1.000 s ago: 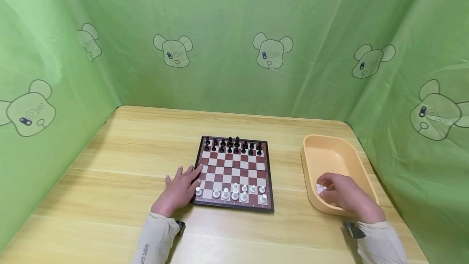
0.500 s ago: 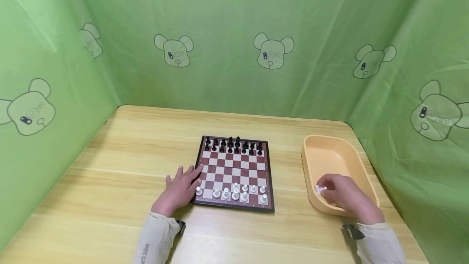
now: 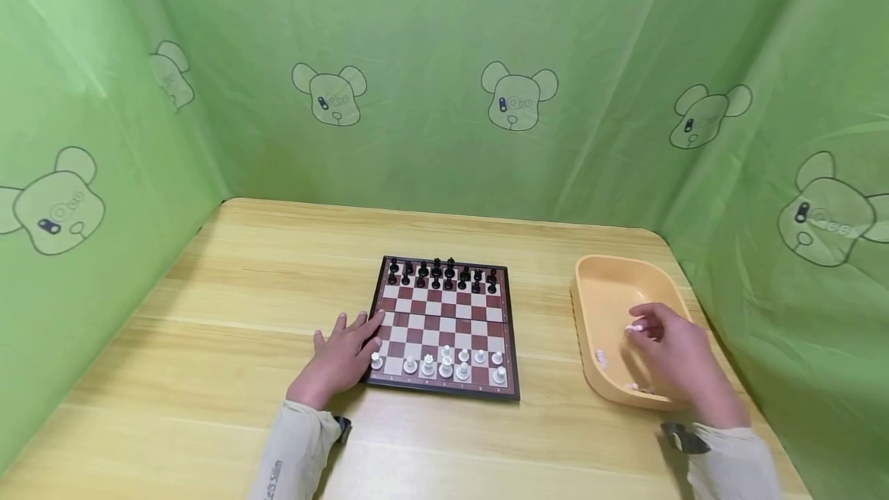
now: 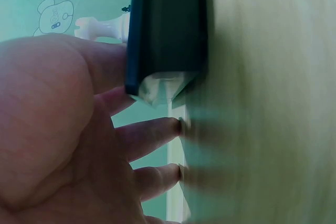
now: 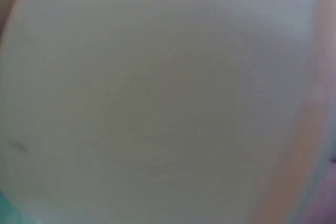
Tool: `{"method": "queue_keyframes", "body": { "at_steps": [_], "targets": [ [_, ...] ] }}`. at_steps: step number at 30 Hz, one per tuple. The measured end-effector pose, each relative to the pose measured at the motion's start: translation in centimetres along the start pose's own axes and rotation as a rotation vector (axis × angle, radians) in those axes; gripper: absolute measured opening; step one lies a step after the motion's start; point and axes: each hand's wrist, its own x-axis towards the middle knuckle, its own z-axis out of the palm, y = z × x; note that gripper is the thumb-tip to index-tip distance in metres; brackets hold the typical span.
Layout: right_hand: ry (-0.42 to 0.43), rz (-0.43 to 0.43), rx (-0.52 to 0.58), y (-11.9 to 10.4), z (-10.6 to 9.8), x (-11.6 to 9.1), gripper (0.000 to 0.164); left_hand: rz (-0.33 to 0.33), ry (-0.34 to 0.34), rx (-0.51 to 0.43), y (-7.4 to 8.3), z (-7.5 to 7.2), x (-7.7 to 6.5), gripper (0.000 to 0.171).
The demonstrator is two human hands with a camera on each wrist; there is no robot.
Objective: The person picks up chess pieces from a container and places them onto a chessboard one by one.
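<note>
At the tray [image 3: 611, 295], in head view only, a white piece [image 3: 635, 328] is seen pinched by right hand [image 3: 677, 349]; left edge of chessboard [image 3: 447, 326] is touched by spread left hand [image 3: 338, 361].

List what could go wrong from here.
The small white piece pinched in the right hand could slip and drop into the orange tray. The left hand, touching the left edge of the chessboard beside the standing white corner piece, might topple that piece if it shifts.
</note>
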Motion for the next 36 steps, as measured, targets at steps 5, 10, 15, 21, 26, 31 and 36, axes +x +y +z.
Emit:
{"method": "queue_keyframes", "body": {
  "at_steps": [5, 10, 15, 21, 26, 31, 36],
  "targets": [
    [0.21, -0.046, 0.103, -1.5, -1.0, -0.1, 0.029, -0.003, -0.002, -0.007, 0.0, 0.0, 0.0, 0.051],
    [0.338, -0.096, 0.261, -3.3, -1.5, -0.2, 0.034, 0.001, 0.0, -0.01, 0.0, -0.1, -0.1, 0.051],
    [0.404, -0.124, 0.354, -5.0, -1.8, -0.4, 0.04, 0.0, -0.005, -0.004, 0.1, -0.1, 0.0, 0.051],
    [0.439, -0.192, 0.37, -7.0, -2.5, -0.7, 0.042, 0.002, -0.005, 0.002, 0.1, -0.1, 0.0, 0.051],
    [0.479, -0.34, 0.414, -8.3, -2.7, -0.9, 0.043, 0.002, -0.006, 0.007, 0.2, -0.1, 0.0, 0.051],
    [0.482, -0.463, 0.507, -9.9, -2.5, -0.8, 0.04, 0.0, -0.006, 0.009, 0.2, -0.1, -0.1, 0.051],
    [0.468, -0.568, 0.531, -12.0, -2.0, -0.7, 0.035, 0.001, -0.006, 0.009, 0.2, -0.2, -0.1, 0.051]
  ]
}}
